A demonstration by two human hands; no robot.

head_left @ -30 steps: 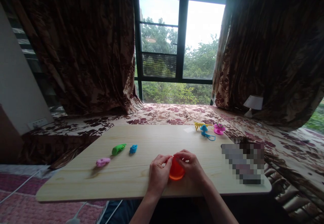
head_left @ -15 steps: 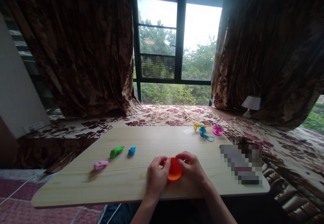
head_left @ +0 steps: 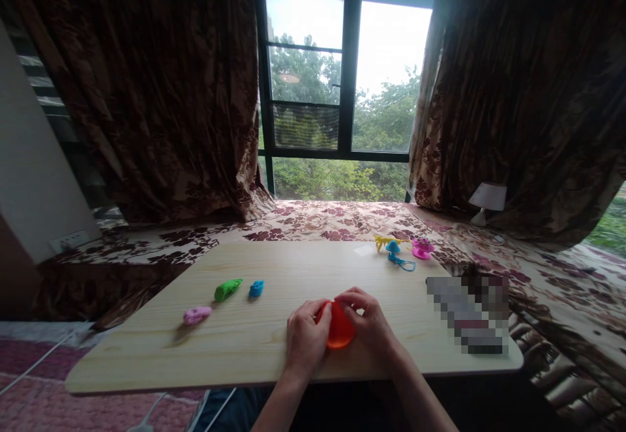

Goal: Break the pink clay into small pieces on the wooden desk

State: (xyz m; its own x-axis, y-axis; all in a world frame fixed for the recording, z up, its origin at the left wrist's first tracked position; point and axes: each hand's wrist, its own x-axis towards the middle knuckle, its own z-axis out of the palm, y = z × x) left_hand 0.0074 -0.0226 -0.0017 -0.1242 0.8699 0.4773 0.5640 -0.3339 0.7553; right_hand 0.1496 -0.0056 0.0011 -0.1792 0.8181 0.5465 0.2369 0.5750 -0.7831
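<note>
An orange-red rounded piece (head_left: pixel 340 333), smooth and slightly see-through, stands between my two hands near the front of the table. What it is made of I cannot tell. My left hand (head_left: pixel 308 334) pinches its upper left edge between thumb and fingers. At the upper right edge, my right hand (head_left: pixel 369 321) pinches it too, fingertips curled over the top. The fingertips of both hands almost meet there and cover part of the rim.
Left on the pale wooden table (head_left: pixel 161 354) lie a pink lump (head_left: pixel 197 315), a green lump (head_left: pixel 228 290) and a blue lump (head_left: pixel 257 288). Far right are a yellow figure (head_left: pixel 386 243), a blue mushroom-shaped piece (head_left: pixel 392 249) and a pink piece (head_left: pixel 422 248). A blurred-out object (head_left: pixel 464 318) lies right.
Both hands stay on the orange-red piece. Half a second ago the fingertips were farther apart along its top edge; now they are close together again. The view shifts slightly.
</note>
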